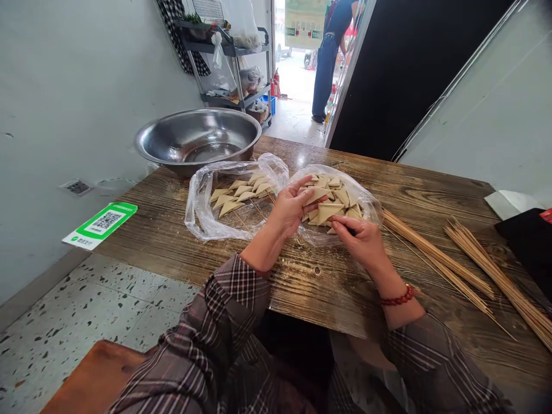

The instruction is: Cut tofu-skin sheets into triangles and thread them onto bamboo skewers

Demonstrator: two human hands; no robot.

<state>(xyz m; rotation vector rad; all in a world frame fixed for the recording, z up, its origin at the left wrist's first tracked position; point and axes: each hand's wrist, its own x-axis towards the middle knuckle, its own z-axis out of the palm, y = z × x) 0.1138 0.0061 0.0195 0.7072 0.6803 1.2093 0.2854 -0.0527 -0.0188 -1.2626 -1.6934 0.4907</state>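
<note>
The left hand (293,202) gripped a beige triangle (316,195); just nearer, the right hand (359,237) pinched a second triangle (329,213) by its near edge.

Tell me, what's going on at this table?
Someone in brown plaid sleeves is handling flat beige triangular pieces over a brown wooden table. The left hand holds one piece, and the right hand seems to pinch another's lower edge. More lie piled in the clear plastic bag beneath. To its left, a second clear plastic bag holds more triangles, some with thin brown sticks. Two bundles of similar sticks lie at the right. A silver metal bowl stands farther back.
</note>
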